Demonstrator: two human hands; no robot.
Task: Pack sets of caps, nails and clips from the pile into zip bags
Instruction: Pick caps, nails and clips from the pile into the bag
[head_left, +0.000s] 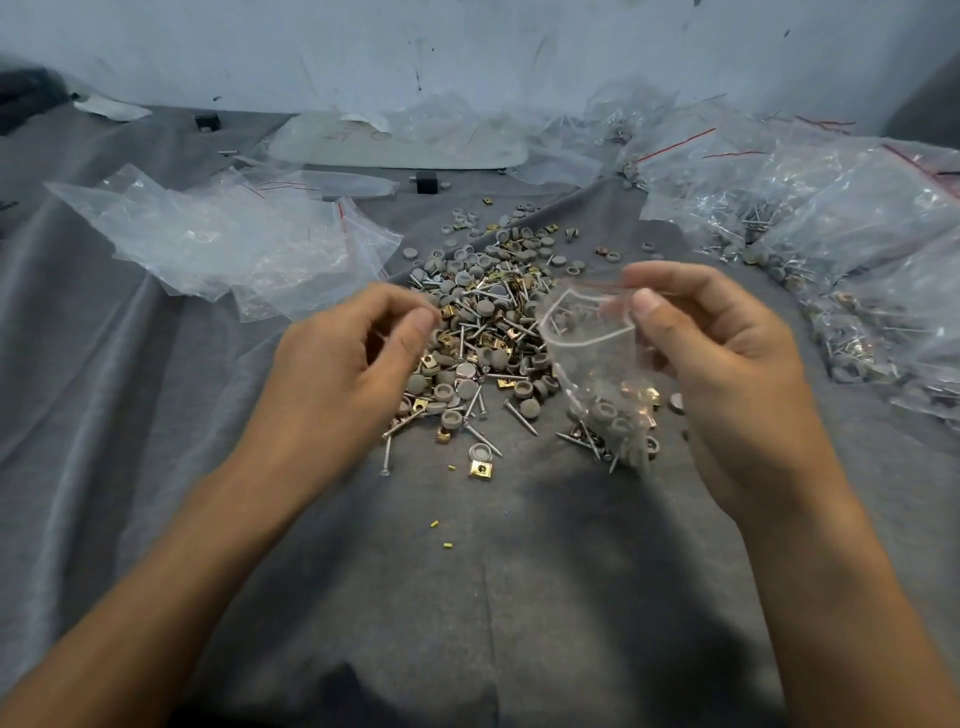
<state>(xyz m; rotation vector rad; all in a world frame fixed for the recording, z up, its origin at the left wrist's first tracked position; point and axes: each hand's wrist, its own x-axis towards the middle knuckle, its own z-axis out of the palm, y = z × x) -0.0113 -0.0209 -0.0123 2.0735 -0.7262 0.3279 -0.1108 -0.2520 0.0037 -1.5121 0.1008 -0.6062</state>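
Right hand (727, 364): thumb and forefinger pinched on the red-striped top edge of a small clear zip bag (597, 364), which hangs mouth-open over the near right side of the pile. Contents visible at the bag's bottom: grey caps, copper-toned clips, a few nails, lying low against the cloth.

Left hand (353, 353): fingers curled, thumb and forefinger tips drawn together above the left edge of the pile; whether a part is held between them cannot be told.

Pile (483, 322): mixed heap at the centre of the surface, between and beyond both hands. Round grey caps (488, 307), some dome up, some hollow side up; silver nails (387, 454) with flat heads, lying at all angles; brass-coloured square clips (480, 469). Loose pieces trail toward the near edge.

Yellow bits (435, 524): several small fragments, scattered near the front of the surface, apart from the pile.

Grey cloth (130, 415): covers the whole surface, wrinkled, with folds running along the left side.

Empty bags (223, 239): crumpled clear heap with red zip lines, left of the pile toward the far left corner.

Filled bags (857, 234): large heap along the right edge, holding nails, caps and clips.

Black blocks (427, 182): two small ones near the far edge.

Wall (467, 52): pale, scuffed, behind the far edge.
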